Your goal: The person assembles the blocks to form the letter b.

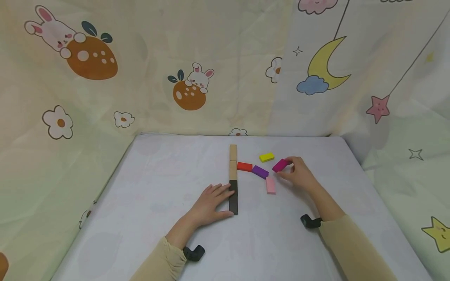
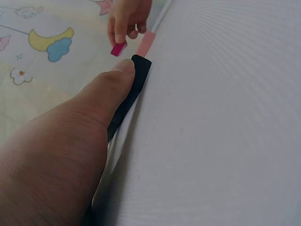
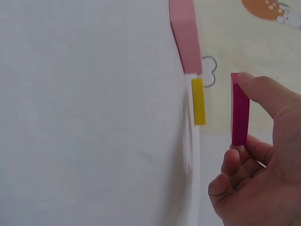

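My right hand (image 1: 299, 173) pinches a magenta wooden block (image 1: 280, 165) between thumb and fingers, held by its two ends in the right wrist view. A pink block (image 1: 270, 185) lies just below it, and a purple block (image 1: 260, 172) to its left. A red block (image 1: 244, 166) runs from the purple one to a straight column of tan blocks (image 1: 233, 162) and black blocks (image 1: 233, 197). My left hand (image 1: 211, 205) rests at the black blocks with fingers extended; its thumb (image 2: 120, 77) lies against their near end.
A yellow block (image 1: 266, 157) lies by itself behind the magenta one. All the blocks are on a white-covered table (image 1: 158, 164). A printed cloth (image 1: 140, 78) with bunnies, a moon and stars hangs behind and at the sides. Black wrist cameras (image 1: 194, 253) sit at both cuffs.
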Tool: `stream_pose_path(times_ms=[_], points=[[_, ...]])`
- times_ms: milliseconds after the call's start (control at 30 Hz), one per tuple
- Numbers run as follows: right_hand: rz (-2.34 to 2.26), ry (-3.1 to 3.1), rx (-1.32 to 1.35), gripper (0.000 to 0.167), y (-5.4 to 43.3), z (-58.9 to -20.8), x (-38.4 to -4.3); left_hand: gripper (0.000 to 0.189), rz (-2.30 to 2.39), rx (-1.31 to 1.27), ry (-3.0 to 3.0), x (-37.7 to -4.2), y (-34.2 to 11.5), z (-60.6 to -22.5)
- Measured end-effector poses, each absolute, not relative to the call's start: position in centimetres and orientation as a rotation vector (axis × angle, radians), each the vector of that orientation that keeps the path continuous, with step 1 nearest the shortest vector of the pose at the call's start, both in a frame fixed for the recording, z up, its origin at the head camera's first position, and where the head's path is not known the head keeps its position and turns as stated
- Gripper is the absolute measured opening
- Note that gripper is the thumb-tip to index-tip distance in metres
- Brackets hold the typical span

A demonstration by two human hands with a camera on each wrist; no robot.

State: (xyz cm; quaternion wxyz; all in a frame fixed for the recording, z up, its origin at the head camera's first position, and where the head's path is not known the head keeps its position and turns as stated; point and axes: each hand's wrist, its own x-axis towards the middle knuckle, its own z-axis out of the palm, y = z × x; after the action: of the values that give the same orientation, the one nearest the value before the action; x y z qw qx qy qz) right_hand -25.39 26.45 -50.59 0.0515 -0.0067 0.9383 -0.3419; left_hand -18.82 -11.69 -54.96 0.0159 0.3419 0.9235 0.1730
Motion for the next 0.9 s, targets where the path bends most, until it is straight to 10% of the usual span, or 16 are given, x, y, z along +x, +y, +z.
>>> stream_pose_path(times_ms=[900], points=[[-1.053,2.861,-0.131,0.068,21.5,-50.4,-16.8,0.076,0.52,1.045,2.869,-18.9,-11.7,-55.0]])
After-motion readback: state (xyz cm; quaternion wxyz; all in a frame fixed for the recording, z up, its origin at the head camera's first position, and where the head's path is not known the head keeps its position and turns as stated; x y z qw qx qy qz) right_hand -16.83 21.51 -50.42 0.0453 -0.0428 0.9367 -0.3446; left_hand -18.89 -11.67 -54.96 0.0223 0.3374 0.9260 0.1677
